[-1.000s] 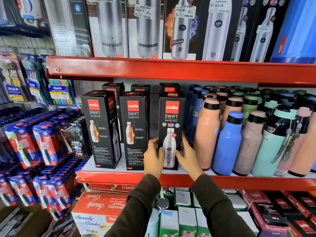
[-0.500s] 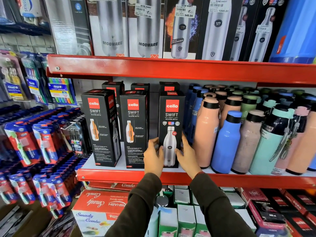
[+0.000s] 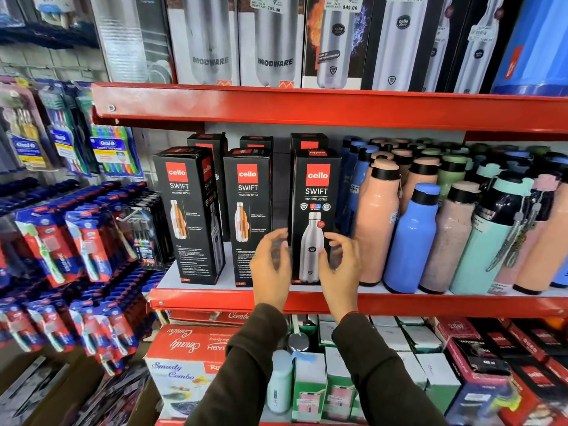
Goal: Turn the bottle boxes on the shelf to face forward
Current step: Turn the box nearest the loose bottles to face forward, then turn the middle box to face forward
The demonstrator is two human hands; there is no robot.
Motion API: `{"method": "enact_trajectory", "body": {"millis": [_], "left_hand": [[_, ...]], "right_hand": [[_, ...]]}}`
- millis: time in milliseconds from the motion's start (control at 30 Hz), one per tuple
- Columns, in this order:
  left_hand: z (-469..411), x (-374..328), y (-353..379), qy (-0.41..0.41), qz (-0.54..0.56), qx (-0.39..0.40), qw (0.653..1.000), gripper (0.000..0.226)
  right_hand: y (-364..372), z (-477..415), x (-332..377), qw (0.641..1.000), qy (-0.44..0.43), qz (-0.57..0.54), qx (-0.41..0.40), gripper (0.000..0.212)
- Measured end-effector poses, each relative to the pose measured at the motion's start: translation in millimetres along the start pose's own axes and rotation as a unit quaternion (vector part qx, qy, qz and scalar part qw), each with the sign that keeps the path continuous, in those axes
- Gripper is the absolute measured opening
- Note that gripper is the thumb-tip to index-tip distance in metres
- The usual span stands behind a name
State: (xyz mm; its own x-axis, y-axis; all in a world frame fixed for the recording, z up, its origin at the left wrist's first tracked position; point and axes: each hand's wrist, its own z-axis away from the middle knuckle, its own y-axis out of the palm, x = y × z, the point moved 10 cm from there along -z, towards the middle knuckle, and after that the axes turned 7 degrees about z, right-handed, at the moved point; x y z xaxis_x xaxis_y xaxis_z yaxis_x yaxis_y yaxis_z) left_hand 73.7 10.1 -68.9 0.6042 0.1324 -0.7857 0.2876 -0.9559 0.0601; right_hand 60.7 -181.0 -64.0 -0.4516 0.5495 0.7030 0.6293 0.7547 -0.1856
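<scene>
Three black Cello Swift bottle boxes stand in the front row of the red middle shelf (image 3: pixel 215 298). The left box (image 3: pixel 189 215) is angled and shows a side panel. The middle box (image 3: pixel 247 216) shows a panel with an orange bottle picture. The right box (image 3: pixel 315 210) shows its steel bottle picture squarely to me. My left hand (image 3: pixel 272 269) and my right hand (image 3: pixel 339 267) hover just in front of the right box's lower part, fingers spread and curled, holding nothing. More black boxes stand in the row behind.
Loose bottles in peach, blue, mauve and mint (image 3: pixel 412 238) crowd the shelf right of the boxes. Tall steel-bottle cartons (image 3: pixel 270 41) fill the upper shelf. Toothbrush packs (image 3: pixel 86 241) hang at the left. Cartons and small boxes (image 3: pixel 184 361) sit below.
Both hands were pressed on the sides of the right box; now they have come off it and drawn back slightly, fingers apart. The box stays facing forward.
</scene>
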Motion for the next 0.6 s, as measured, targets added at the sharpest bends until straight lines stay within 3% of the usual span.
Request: {"method": "enact_trajectory", "body": {"millis": [100,200,367,500,600], "left_hand": [[-3.2,-22.2,-24.0,0.086,-0.028,-0.038,0.995,0.028],[-9.0,-20.4,-50.6,0.1,-0.053,-0.078,0.991,0.038],[-19.8,25.1,-77.8,-0.005,-0.02,-0.062,0.998,0.049],[-29.7,61.9,-79.5,-0.127,-0.041,0.007,0.991,0.046],[-34.5,76.6,-80.0,-0.169,-0.081,0.045,0.981,0.044]], "right_hand": [[17.1,8.2,21.3,0.999,-0.021,-0.023,0.01,0.027],[47.5,16.5,34.9,0.996,-0.025,-0.06,0.056,0.031],[109.7,33.9,31.6,0.969,0.075,-0.12,0.204,0.05],[135.3,39.6,17.0,0.957,0.144,-0.067,0.243,0.056],[147.6,43.8,12.7,0.948,0.177,-0.062,0.258,0.055]]}}
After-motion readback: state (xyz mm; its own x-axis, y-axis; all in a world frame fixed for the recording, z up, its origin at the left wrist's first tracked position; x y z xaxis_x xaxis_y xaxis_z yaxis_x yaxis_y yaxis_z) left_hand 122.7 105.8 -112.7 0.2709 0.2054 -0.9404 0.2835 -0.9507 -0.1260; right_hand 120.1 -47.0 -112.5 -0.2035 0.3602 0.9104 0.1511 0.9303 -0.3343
